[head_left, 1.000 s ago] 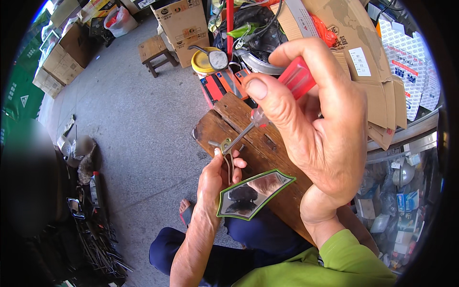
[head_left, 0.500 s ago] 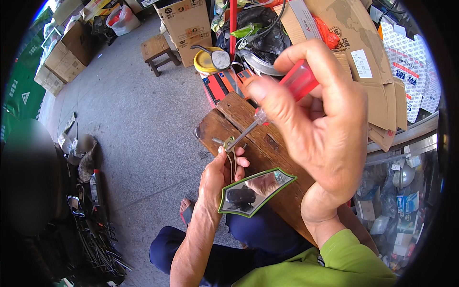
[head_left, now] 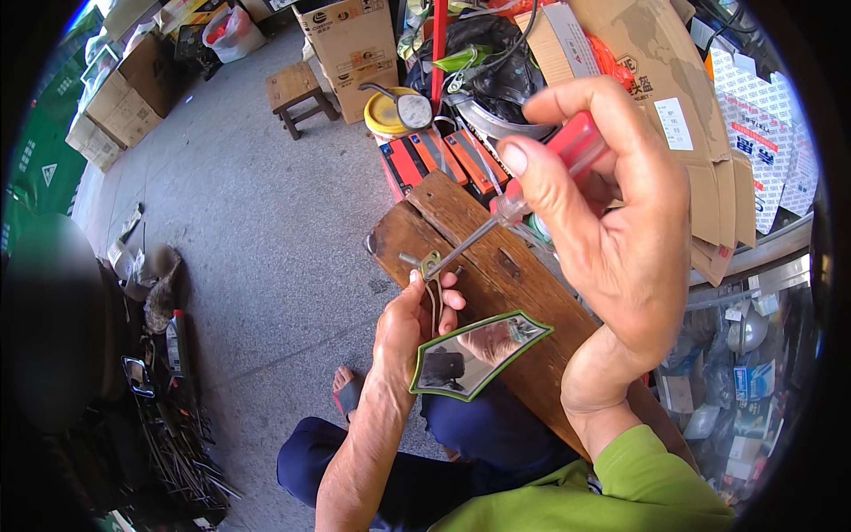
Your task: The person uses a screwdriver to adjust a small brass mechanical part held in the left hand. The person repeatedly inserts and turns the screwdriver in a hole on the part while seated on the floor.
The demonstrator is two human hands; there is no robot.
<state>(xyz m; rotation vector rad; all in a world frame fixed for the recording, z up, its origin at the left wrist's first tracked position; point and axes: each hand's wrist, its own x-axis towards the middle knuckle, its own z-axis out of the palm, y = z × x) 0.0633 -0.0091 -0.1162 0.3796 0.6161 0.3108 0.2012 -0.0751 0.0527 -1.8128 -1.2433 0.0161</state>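
Ideally, keep the red screwdriver (head_left: 581,144) straight in line with its seat on the metal bracket (head_left: 432,263), mid-frame. Your right fingers (head_left: 612,96) grasp the driver, upper right; your left fingers (head_left: 452,299) pinch the bracket firmly beside the green-rimmed mirror (head_left: 479,356), lower centre. Tip seating is too small to judge.

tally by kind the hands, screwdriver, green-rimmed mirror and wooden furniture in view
Hands: 2 (left hand, right hand)
Screwdriver: 1
Green-rimmed mirror: 1
Wooden bench: 1
Wooden stool: 1
Total: 6
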